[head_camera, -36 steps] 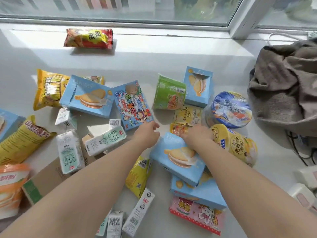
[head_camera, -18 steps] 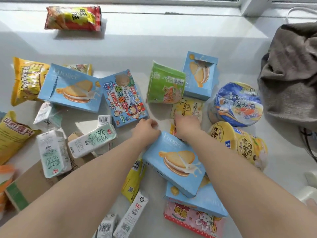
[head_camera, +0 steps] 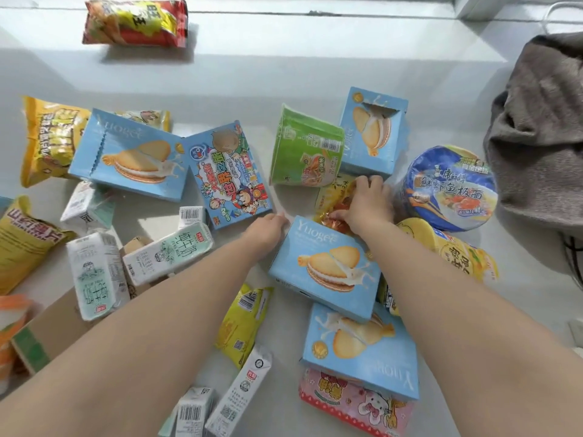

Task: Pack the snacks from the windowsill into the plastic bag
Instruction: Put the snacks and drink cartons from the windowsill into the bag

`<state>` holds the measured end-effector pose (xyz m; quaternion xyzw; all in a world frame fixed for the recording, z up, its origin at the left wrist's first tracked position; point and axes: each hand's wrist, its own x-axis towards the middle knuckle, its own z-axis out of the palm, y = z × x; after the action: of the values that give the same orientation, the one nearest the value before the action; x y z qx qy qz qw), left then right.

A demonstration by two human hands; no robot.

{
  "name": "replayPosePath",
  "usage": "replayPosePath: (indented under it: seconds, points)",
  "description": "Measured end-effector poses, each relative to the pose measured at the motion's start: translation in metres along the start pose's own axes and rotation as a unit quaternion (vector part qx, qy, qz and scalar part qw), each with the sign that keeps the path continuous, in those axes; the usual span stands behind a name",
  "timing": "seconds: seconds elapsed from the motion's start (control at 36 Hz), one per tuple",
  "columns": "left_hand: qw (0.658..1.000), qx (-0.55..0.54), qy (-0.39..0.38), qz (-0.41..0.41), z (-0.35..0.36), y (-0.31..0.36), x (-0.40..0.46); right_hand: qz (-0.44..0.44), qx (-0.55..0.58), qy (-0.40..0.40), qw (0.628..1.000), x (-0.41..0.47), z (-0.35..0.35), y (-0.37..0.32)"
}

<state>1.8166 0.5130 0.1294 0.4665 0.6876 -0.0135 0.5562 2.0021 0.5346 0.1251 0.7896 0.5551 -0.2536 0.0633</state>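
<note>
**Windowsill snack lot, both hands at centre**

- Surface: white windowsill [head_camera: 284, 74], snacks scattered across it; no plastic bag identifiable in view.
- Right hand [head_camera: 367, 205]: fingers curled onto a small yellow-and-orange snack packet [head_camera: 334, 200], gripping it. The packet lies between the green cup noodle [head_camera: 306, 149], tipped on its side, and the blue bowl noodle [head_camera: 451, 187].
- Left hand [head_camera: 268, 227]: knuckles up at the top-left corner of the central blue Yuoger biscuit box [head_camera: 325, 266], touching its edge; fingers tucked under, so whether it grips cannot be told.
- Biscuit boxes, blue: one central; one at left [head_camera: 129, 156]; one standing with an opened top behind the green cup [head_camera: 372, 134]; one below the central box [head_camera: 362, 351], resting on a pink snack pack [head_camera: 353, 402].
- Cartoon-printed blue box [head_camera: 230, 175]: just beside the left biscuit box.
- Yellow cup noodle [head_camera: 454, 250]: on its side, right of the right forearm.
- Milk cartons: white-and-green, one [head_camera: 167, 253] left of the left forearm, others near it and at the lower edge.
- Red-and-yellow snack bag [head_camera: 135, 22]: alone at the back, well apart.
- Yellow chip bag [head_camera: 47, 140]: far left.
- Grey cloth [head_camera: 542, 130]: bunched at right.
</note>
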Motion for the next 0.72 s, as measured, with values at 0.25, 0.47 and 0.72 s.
replayPosePath:
  seconds: [0.25, 0.47, 0.72]
  points:
    - [0.997, 0.040, 0.050, 0.045, -0.005, -0.038, -0.052, 0.065, -0.057, -0.046, 0.995, -0.013, 0.005, 0.000]
    - [0.884, 0.443, -0.061, 0.135, -0.012, -0.067, -0.099, 0.071, 0.002, -0.062, 0.996, -0.049, -0.001, 0.004]
    - [0.695, 0.698, -0.009, 0.172, -0.003, -0.086, -0.093, 0.083, 0.069, -0.028, 0.994, -0.082, -0.008, 0.006]
